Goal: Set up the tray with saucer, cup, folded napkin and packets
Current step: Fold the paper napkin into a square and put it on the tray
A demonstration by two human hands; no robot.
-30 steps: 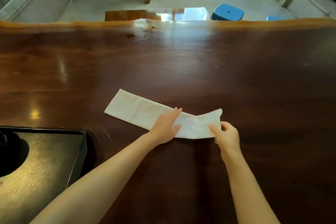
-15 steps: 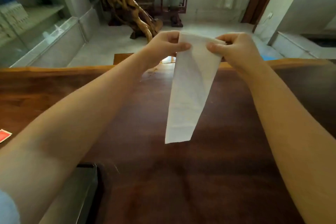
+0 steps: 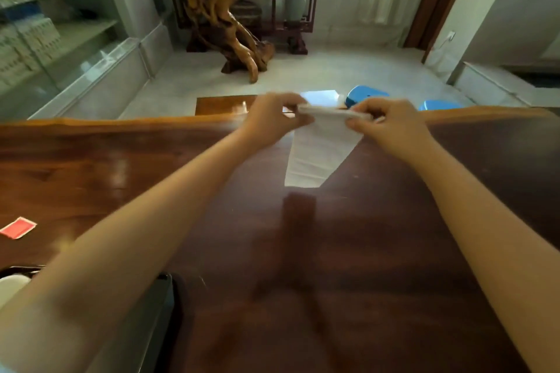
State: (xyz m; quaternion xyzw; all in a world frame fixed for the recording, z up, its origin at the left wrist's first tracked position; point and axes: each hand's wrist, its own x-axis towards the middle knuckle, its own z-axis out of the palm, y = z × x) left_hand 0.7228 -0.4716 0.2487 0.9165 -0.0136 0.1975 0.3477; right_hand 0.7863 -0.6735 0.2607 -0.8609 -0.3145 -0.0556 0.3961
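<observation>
You hold the napkin in the air above the surface, far beyond the tray. Your left hand and right hand each pinch one top corner in a narrow grip, and the strip hangs down with its lower edge close over the wood. The napkin looks only partly folded, so I judge the folding is in progress. A red packet lies on the surface left of the tray, not yet placed. A white object at the tray could be the cup or saucer; I cannot tell.
</observation>
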